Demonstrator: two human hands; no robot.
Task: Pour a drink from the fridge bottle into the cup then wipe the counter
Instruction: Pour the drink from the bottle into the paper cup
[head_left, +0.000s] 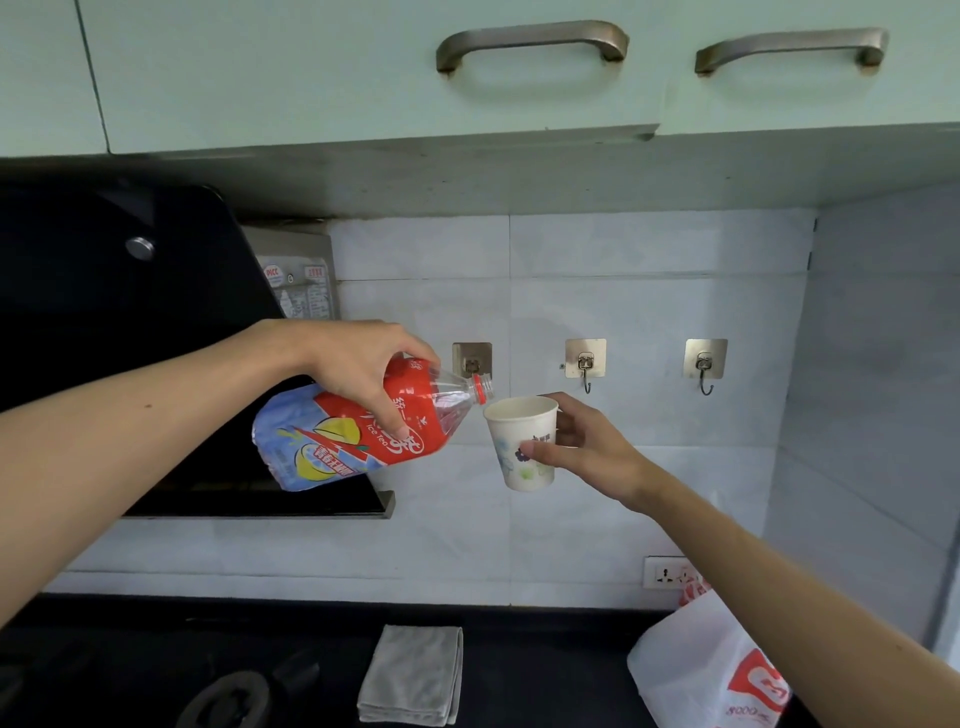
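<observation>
Red printed plastic fills the grip of the left hand (358, 364). The fingers are curled over the upper side of the bottle (363, 431) and one digit is pressed across the label, a hold at mid-body that lets the wrist set the tilt. The bottle lies tipped far over with its neck pointing right, and its open mouth hangs just above the near rim of the cup (519, 441). No stream shows, and the clear shoulder looks empty of liquid, so I judge the pour is about to begin and needs more tilt.

The right hand (587, 447) has its grip round the paper cup, thumb on the front wall and fingers behind. It holds the cup upright in the air beside the bottle's mouth rather than standing it down, probably to bring the rim to the spout and shorten the fall of the drink. With both things aloft, any drip would land on the dark desk (545, 654) below.

A grey cloth (415, 675) lies folded on that desk, under the hands and close for the wiping step. A white plastic bag (701, 675) sits to its right, partly behind the right forearm. A black range hood (130, 338) stands behind the left arm.
</observation>
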